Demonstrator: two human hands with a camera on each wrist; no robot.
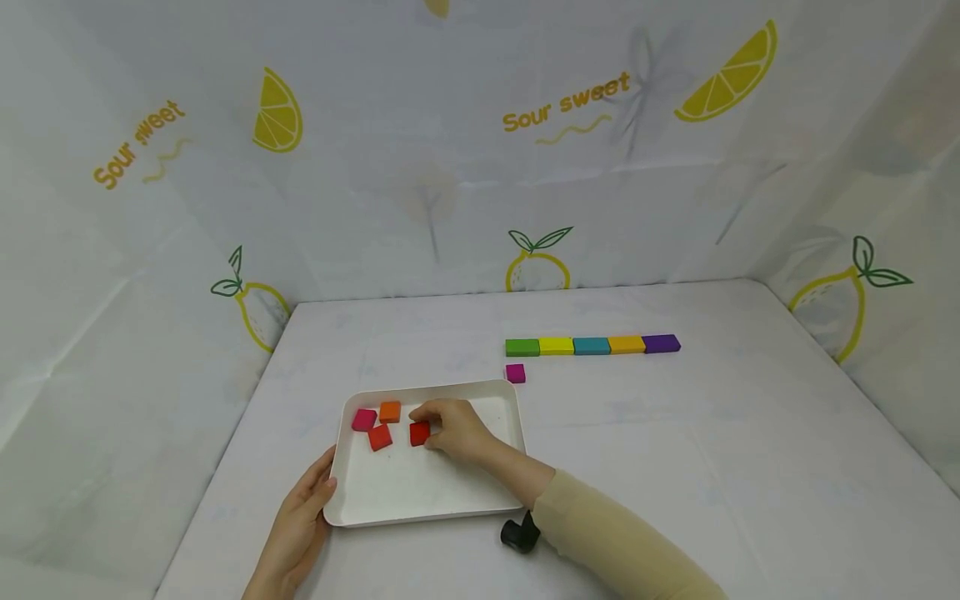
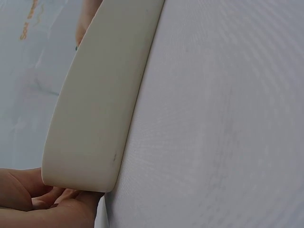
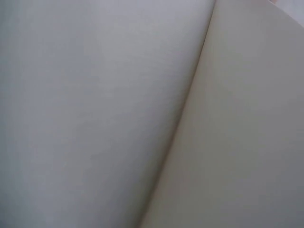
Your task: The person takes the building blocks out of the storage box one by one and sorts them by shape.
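In the head view a white tray holds several small blocks at its upper left: a pink block, an orange block and an orange-red block. My right hand reaches over the tray and pinches a red block between thumb and finger. My left hand grips the tray's left side, thumb at the rim. The left wrist view has the left hand's fingers against the tray wall. In the right wrist view only the tray's outer wall and tablecloth show.
Beyond the tray, green, yellow, blue, amber and purple blocks form a row. A magenta block lies below its left end. A black object shows near the right sleeve.
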